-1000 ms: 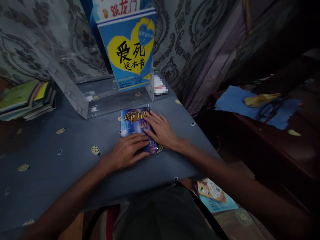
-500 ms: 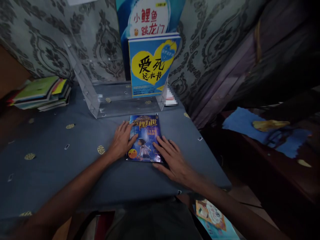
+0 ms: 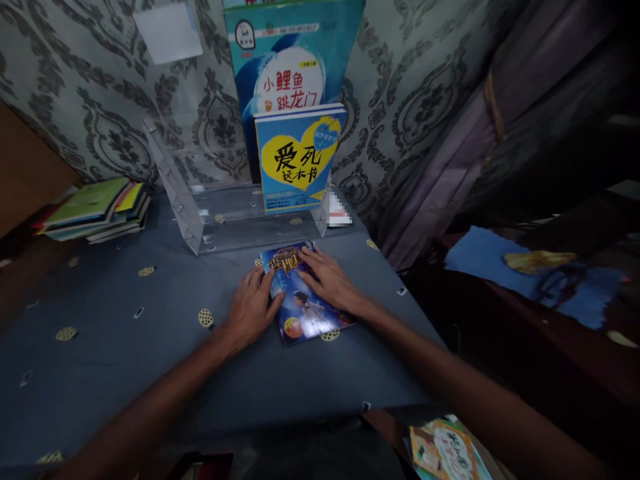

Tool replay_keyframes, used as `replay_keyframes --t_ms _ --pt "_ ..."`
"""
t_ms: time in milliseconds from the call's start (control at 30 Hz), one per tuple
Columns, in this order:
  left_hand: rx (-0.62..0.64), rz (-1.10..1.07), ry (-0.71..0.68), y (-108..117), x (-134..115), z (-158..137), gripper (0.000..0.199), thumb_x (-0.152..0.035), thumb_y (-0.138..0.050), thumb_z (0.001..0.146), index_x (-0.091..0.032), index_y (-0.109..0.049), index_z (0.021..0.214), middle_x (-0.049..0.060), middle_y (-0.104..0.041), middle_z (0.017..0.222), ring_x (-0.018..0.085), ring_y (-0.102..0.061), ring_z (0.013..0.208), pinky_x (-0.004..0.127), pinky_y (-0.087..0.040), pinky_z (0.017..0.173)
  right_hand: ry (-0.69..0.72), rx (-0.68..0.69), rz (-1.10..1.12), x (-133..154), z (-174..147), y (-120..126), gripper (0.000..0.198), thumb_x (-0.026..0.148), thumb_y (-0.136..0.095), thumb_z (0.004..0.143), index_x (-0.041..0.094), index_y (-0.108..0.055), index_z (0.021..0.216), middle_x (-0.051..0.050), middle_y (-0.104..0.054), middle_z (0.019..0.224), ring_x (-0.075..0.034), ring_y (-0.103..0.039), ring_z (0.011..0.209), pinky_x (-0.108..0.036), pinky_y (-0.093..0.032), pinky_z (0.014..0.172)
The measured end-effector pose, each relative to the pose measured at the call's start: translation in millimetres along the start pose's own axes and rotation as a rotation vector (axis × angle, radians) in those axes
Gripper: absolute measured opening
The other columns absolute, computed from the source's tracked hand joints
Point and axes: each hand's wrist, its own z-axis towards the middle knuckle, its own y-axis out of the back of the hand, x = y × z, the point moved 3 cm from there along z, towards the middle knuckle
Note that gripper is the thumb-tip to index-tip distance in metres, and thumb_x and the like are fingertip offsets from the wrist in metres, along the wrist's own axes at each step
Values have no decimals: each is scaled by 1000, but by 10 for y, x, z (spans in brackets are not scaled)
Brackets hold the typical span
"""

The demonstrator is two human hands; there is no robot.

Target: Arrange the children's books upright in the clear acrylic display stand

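A dark blue book (image 3: 305,300) with gold lettering and a cartoon figure lies flat on the cloth-covered table (image 3: 165,373), turned slightly askew. My left hand (image 3: 253,303) rests at its left edge, fingers extended and thumb over the cover. Across its upper right part lies my right hand (image 3: 327,277), fingers spread flat on the cover and hiding some of the title. Behind the book stands a clear acrylic rack (image 3: 187,213). At the rack's right end, a blue book with a yellow heart (image 3: 295,163) leans upright before a taller teal book (image 3: 300,43).
A stack of books (image 3: 95,210) lies at the table's back left. Patterned wallpaper with a white paper (image 3: 167,33) rises behind. To the right are a purple curtain (image 3: 440,160) and a blue cloth (image 3: 530,273) on a dark surface. Another book (image 3: 447,450) lies below the table's front edge.
The dark blue book has turned slightly on the table. My right hand has moved from its lower right side up onto the top right of the cover. The camera view has tilted upward.
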Motion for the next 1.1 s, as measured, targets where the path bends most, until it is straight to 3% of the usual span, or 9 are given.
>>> replay_keyframes --t_ms 167,333,900,1100 --pt "61 12 39 77 -63 49 44 -41 -49 100 -18 -51 138 17 -55 135 32 -55 126 51 -48 106 -35 -6 -144 31 152 70 55 40 -39 103 14 -49 150 -15 -42 161 -34 -38 149 -57 -33 119" --pt "79 25 33 67 -17 190 44 -39 -50 100 -16 -51 137 20 -43 155 34 -41 145 52 -38 116 -30 -37 -191 16 190 55 54 42 -41 102 14 -52 148 -15 -46 158 -33 -44 144 -53 -37 116" --pt "87 45 -29 -17 28 240 45 -40 -46 102 -14 -48 139 23 -43 157 34 -38 150 56 -35 119 33 -120 -29 -130 210 -15 57 46 -47 99 14 -55 145 -17 -49 156 -35 -48 139 -53 -36 116" --pt "116 18 -68 31 75 266 45 -39 -44 103 -12 -49 139 23 -42 157 33 -36 150 54 -35 120 60 -157 85 -186 223 93 49 37 -40 101 11 -62 136 -18 -62 140 -32 -54 131 -50 -40 114"
